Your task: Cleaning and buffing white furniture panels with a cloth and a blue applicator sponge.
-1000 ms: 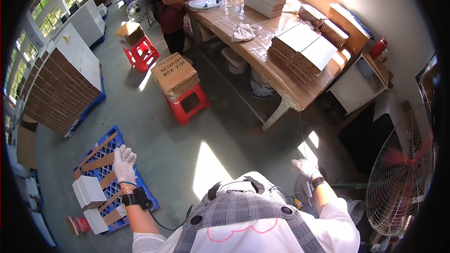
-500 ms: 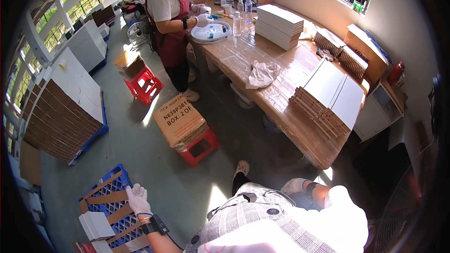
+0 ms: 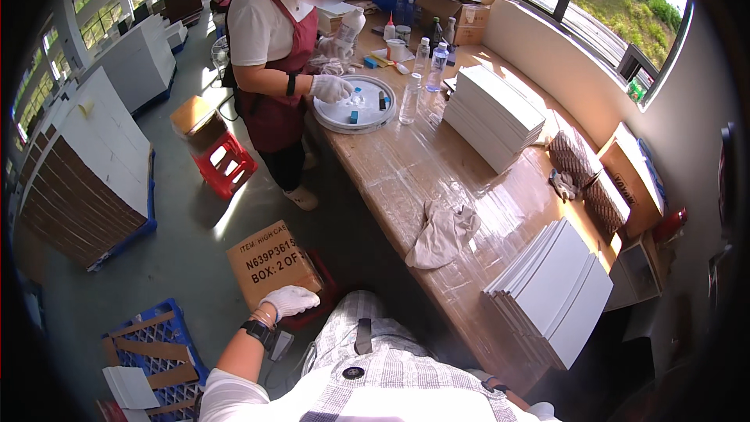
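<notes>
My left hand [image 3: 291, 302], in a white glove, lies at the near edge of a brown cardboard box [image 3: 272, 259] with its fingers stretched out flat. That box sits on a red plastic stool [image 3: 322, 297]. I see nothing held in the left hand. Low beside my body, my right forearm [image 3: 512, 397] shows with a dark wristband; the right hand's fingers are hidden. The nearest things on its side are a stack of white panels [image 3: 551, 289] on the worktable's near corner and a crumpled grey cloth [image 3: 444, 234].
The plastic-covered worktable [image 3: 375, 180] runs along my right. Across it, a person in a red apron [image 3: 262, 109] works over a round white lid [image 3: 355, 113] holding a white bottle. Another panel stack [image 3: 492, 117] stands mid-table. A blue pallet [image 3: 168, 344] lies at lower left.
My left hand has moved from above the blue pallet to the box on the stool. My right hand has dropped out of clear sight. The worktable appears closer; the co-worker raises a white bottle.
</notes>
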Tool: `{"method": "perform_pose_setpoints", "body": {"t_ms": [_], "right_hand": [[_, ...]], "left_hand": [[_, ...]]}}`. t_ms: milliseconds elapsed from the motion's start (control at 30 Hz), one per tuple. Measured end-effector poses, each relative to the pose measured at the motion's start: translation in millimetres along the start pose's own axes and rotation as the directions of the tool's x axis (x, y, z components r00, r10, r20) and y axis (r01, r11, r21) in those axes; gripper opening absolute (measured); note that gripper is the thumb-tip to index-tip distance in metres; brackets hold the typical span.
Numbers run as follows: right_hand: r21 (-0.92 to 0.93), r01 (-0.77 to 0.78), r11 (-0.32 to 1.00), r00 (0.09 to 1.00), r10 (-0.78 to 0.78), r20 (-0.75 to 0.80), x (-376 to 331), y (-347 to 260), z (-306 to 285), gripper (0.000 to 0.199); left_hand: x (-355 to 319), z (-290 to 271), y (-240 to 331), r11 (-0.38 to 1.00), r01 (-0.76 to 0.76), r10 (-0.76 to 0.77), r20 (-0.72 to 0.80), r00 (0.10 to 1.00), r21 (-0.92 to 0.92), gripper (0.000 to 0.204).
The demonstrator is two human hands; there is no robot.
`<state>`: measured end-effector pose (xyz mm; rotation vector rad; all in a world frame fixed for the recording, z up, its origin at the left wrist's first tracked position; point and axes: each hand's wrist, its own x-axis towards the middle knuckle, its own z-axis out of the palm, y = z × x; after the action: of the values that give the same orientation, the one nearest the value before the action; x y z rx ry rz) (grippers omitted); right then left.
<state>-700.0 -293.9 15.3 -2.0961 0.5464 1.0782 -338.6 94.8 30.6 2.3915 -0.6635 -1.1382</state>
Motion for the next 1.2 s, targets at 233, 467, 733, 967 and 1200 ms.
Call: {"method": "perform_pose_setpoints", "body": {"t_ms": [233,467,733,967,1200], "right_hand": [[0.093,-0.060,0.994,0.980,0.041,0.193,68.9,-18.9,-71.8,0.045],[0.377,-0.014,0.926,0.983,-0.057,0.176,216.6,-103.3,-160.4,0.043],[0.541,-0.083,0.837,0.950,-0.098,0.298,268.8,-131.5,-232.0,0.040],[0.582,-0.133,0.802,0.867,-0.191,0.460,285.4,-115.9,-246.8,0.038],[0.897,-0.099,0.431,0.852,-0.429,0.300,302.3,-177.8,-69.7,0.036]], "left_hand": [[177.4,-78.9,91.1,0.838,-0.213,-0.109,0.536,0.837,0.502,0.070],[317.0,-169.6,86.0,0.770,-0.382,-0.138,0.718,0.682,0.511,0.080],[415.6,-211.5,-19.9,0.735,-0.573,-0.118,0.901,0.417,0.362,0.058],[465.1,-249.8,-116.2,0.980,-0.199,-0.005,0.992,0.126,0.030,0.029],[540.0,-328.9,-61.3,0.799,-0.500,-0.362,0.931,0.045,0.335,0.031]]}}
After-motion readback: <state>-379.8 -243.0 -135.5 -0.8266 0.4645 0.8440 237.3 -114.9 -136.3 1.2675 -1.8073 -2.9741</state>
